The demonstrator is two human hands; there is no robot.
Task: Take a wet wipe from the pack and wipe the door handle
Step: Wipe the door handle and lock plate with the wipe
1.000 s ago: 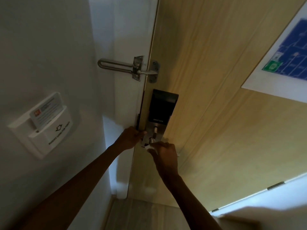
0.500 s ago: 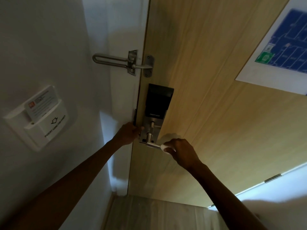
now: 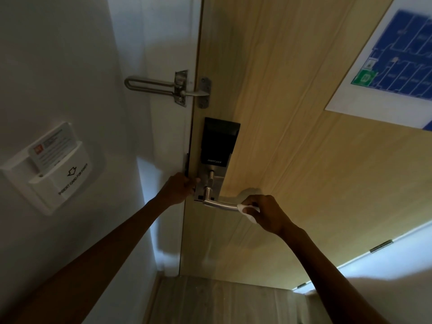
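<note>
A silver lever door handle point(image 3: 218, 205) sticks out to the right from the metal plate under a black smart lock point(image 3: 218, 142) on the wooden door point(image 3: 292, 127). My right hand point(image 3: 266, 213) grips a white wet wipe point(image 3: 248, 209) wrapped around the free end of the lever. My left hand point(image 3: 180, 188) rests on the door's edge beside the lock plate, its fingers curled against it. The wipe pack is not in view.
A metal swing-bar guard point(image 3: 168, 88) bridges the door and frame above the lock. A white key-card holder point(image 3: 50, 167) with a card in it hangs on the left wall. An evacuation plan point(image 3: 395, 61) is fixed on the door at the upper right.
My right hand has slid with the wipe from the handle's base by the lock plate out to the lever's free end. The left hand stays at the door's edge.
</note>
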